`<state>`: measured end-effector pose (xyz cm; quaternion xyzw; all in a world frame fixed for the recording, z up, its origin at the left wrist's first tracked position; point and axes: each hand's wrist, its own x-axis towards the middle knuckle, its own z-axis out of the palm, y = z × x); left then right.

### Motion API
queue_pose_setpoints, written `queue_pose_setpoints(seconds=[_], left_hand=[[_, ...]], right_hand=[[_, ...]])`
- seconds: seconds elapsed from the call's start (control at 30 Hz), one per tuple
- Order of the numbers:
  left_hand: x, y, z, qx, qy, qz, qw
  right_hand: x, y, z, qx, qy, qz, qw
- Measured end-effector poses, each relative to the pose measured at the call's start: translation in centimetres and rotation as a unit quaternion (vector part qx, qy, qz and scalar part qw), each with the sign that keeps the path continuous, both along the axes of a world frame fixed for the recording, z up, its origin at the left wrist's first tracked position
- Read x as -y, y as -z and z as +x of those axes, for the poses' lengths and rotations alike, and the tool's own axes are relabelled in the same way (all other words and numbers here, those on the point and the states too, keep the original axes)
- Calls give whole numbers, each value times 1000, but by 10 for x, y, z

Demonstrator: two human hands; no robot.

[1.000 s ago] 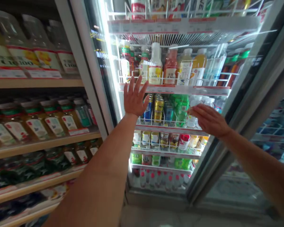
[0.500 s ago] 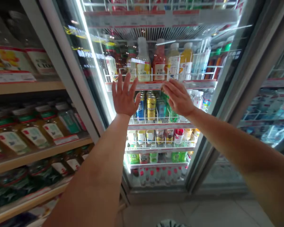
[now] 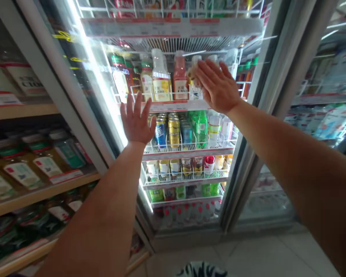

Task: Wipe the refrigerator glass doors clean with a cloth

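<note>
At the glass door (image 3: 187, 241), the left hand (image 3: 137, 121) splays, seemingly empty; the right hand (image 3: 218, 85), fingers together, apparently holds a cloth (image 3: 192, 74) — likely wiping, next calling for steady pressure.

Cooler shelf (image 3: 167, 105): upright bottles (image 3: 161, 90) | next shelf down (image 3: 187, 154): cans (image 3: 174, 132), green bottle (image 3: 201, 129) | wooden side shelf (image 3: 46, 194): amber bottles (image 3: 24, 169)

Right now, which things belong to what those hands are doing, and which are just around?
Belongs:
left hand, fingers spread, by the glass door
right hand, with something small, too blurred to name

Just around:
fridge bottles and cans behind the glass
shelf bottles
tiled floor
</note>
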<state>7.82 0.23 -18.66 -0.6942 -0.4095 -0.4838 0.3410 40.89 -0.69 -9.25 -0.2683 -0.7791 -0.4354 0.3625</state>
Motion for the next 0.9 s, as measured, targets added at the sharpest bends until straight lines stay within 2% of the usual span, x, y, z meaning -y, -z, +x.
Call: queue_pose_setpoints(seconds=[0.07, 0.13, 0.2, 0.3, 0.4, 0.47, 0.53, 0.63, 0.7, 0.8, 0.87, 0.9], left_hand=[[-2, 1, -1, -2, 20, 6, 1000], [-4, 2, -3, -9, 34, 21, 999], [-5, 3, -5, -15, 36, 38, 999], [-6, 3, -6, -11, 28, 48, 998], [-7, 2, -6, -19, 17, 42, 999], [-8, 2, -7, -19, 9, 27, 999], [-9, 1, -7, -14, -3, 23, 1000], [-10, 2, -8, -16, -18, 36, 999], [-11, 2, -8, -16, -13, 37, 999], [-12, 2, -9, -12, 11, 17, 1000], [-12, 1, -9, -5, 24, -1, 1000], [-12, 1, -9, 1, 25, -9, 1000]], right_hand=[[-3, 10, -8, -98, 0, 2, 995], [-6, 24, -20, -147, -11, 1, 989], [-9, 34, -26, -143, -25, 5, 989], [-10, 39, -25, -97, -35, 15, 995], [-7, 37, -20, 58, -33, 12, 998], [-4, 34, -18, 222, -37, 2, 974], [0, 31, -18, 340, -37, -1, 940], [3, 30, -18, 390, -33, 7, 920], [2, 32, -18, 355, -30, 12, 934], [-4, 37, -19, 173, -22, 21, 985], [-8, 39, -20, 63, -27, 13, 998], [-10, 40, -21, 38, -32, 4, 999]])
